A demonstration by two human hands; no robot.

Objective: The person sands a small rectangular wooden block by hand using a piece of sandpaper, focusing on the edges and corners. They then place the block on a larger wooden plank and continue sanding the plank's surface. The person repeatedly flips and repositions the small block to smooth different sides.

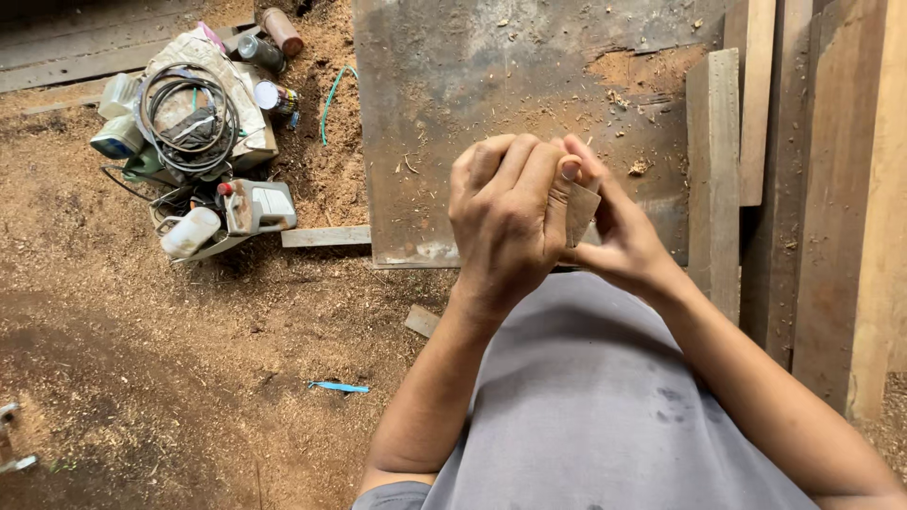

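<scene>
Both hands meet above the bench (529,76): left hand (505,222) and right hand (619,236) fingers closed on a small tan card (580,213); white bottles (189,231) lie left.

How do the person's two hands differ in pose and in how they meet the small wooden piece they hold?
The left hand is curled into a loose fist, its back to the camera, covering most of the small wooden piece; the right hand is more open, with fingers stretched along the piece's far edge. The left thumb presses the top; the right hand supports it from the side and below. Both grip the same piece, above the grey sheet.
</scene>
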